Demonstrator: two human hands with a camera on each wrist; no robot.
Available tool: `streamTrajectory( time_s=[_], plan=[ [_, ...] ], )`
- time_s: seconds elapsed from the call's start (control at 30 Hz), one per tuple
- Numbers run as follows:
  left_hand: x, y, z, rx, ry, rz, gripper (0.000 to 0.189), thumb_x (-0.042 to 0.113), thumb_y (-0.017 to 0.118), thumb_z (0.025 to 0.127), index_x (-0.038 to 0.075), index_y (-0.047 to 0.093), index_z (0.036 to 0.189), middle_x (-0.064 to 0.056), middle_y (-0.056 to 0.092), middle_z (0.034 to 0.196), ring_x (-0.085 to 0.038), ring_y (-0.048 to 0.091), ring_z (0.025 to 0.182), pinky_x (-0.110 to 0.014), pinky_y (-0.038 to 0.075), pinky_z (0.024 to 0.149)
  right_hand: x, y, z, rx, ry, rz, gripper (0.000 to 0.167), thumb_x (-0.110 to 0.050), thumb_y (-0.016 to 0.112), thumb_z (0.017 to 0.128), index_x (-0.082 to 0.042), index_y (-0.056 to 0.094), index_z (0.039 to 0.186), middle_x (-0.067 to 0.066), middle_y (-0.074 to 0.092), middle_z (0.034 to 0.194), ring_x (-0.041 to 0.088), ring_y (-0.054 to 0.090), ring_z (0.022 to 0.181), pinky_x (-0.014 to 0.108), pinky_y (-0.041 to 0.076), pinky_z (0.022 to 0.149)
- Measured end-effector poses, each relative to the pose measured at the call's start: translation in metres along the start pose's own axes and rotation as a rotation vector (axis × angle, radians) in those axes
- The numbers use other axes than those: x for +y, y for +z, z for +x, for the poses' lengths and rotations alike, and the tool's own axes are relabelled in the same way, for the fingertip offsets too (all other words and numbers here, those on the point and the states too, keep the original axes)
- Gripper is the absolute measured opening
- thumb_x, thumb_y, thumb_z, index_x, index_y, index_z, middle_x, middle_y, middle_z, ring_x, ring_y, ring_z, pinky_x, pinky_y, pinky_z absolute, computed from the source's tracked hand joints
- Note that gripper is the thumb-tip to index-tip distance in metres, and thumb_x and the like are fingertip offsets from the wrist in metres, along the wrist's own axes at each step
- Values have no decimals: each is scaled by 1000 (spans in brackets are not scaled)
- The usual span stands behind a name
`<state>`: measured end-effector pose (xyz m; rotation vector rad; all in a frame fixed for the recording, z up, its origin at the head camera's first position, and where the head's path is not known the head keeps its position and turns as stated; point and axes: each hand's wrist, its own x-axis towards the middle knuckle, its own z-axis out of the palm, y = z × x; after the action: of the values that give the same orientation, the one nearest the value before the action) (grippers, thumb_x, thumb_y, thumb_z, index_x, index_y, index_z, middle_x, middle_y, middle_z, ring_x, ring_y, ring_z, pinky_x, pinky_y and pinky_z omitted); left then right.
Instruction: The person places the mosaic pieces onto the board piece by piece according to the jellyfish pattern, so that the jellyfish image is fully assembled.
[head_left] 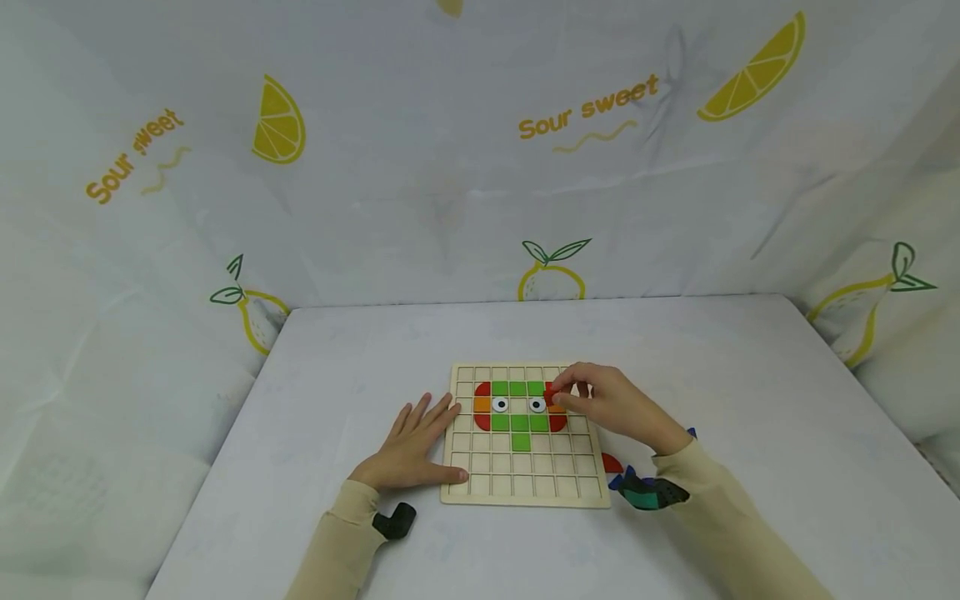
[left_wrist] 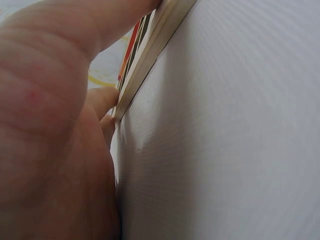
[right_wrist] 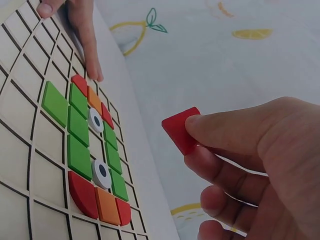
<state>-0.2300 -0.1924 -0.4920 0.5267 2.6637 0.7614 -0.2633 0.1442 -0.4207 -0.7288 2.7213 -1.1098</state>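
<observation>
My right hand (head_left: 603, 400) pinches a small red square tile (right_wrist: 176, 131) between thumb and index finger. In the right wrist view the tile is raised off the wooden grid board (head_left: 480, 498); in the head view it overlaps the red and orange pieces at the pattern's right end. My left hand (head_left: 408, 446) lies spread at the board's left edge, thumb on the lower left corner and fingertips along the side. On the board lie several green squares (head_left: 521, 442), red rounded corner pieces (head_left: 482, 422), orange squares (right_wrist: 107, 205) and two white eye discs (head_left: 500, 405).
A red half-round piece (head_left: 612, 463) lies against the board's right edge. Beside the right cuff is a dark, teal and blue object (head_left: 647, 493), partly hidden by the sleeve. A black device (head_left: 397, 522) sits at the left cuff. White cloth with lemon prints (head_left: 450, 208) stands behind the table.
</observation>
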Motion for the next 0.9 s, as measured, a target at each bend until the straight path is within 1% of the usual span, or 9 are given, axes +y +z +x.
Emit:
streamTrajectory(
  time_s=[0.1, 0.23, 0.33, 0.47, 0.57, 0.7, 0.8, 0.9],
  plan=[
    [0, 0, 0, -3, 1, -3, 105, 60, 75, 80, 22, 23, 163, 4, 10, 173, -25, -7, 161, -53, -8, 129, 0, 4, 2, -20, 7, 8, 11, -23, 70, 97, -15, 71, 105, -4, 65, 92, 16, 51, 84, 22, 45, 63],
    [-1, 0, 2, 0, -1, 1, 105, 62, 75, 79, 23, 24, 163, 5, 10, 173, -24, -8, 161, -53, -8, 129, 2, 10, 4, -44, 23, 22, 8, -24, 69, 98, -17, 71, 102, -5, 64, 92, 16, 52, 84, 22, 45, 64],
    [-1, 0, 3, -1, -2, 7, 106, 63, 75, 79, 24, 24, 163, 5, 10, 173, -24, -8, 161, -53, -8, 129, 3, 14, 6, -71, 40, 26, 7, -25, 68, 98, -19, 72, 100, -5, 63, 89, 15, 52, 83, 22, 44, 64],
    [-2, 1, 3, -5, -5, 7, 105, 63, 75, 80, 24, 24, 163, 6, 10, 173, -24, -9, 161, -52, -9, 129, 3, 20, 7, -114, 66, 32, 7, -22, 68, 98, -18, 72, 100, -4, 63, 84, 15, 54, 80, 21, 45, 64],
    [-3, 2, 3, -4, -3, 1, 105, 63, 75, 80, 24, 24, 163, 5, 10, 173, -23, -9, 161, -52, -10, 129, 3, 24, 6, -140, 87, 35, 5, -19, 67, 98, -16, 72, 99, -4, 65, 85, 14, 56, 79, 21, 48, 65],
    [-4, 2, 2, -4, 0, -4, 105, 62, 75, 80, 23, 24, 163, 5, 10, 173, -24, -8, 161, -52, -10, 129, 2, 30, 5, -158, 128, 12, 5, -20, 68, 97, -16, 71, 96, -6, 68, 88, 11, 57, 79, 21, 49, 69],
    [-3, 1, 2, -8, 0, -3, 104, 61, 75, 80, 23, 24, 163, 5, 9, 173, -24, -8, 161, -52, -10, 129, 3, 35, 5, -163, 143, -3, 5, -20, 68, 97, -15, 70, 96, -7, 68, 86, 10, 57, 77, 21, 49, 67],
    [-1, 1, 2, -7, 3, -2, 104, 61, 75, 80, 23, 24, 163, 5, 9, 173, -24, -8, 161, -53, -10, 129, 4, 38, 5, -179, 133, 2, 3, -16, 68, 96, -14, 70, 97, -5, 68, 83, 12, 57, 74, 21, 48, 64]
  ],
)
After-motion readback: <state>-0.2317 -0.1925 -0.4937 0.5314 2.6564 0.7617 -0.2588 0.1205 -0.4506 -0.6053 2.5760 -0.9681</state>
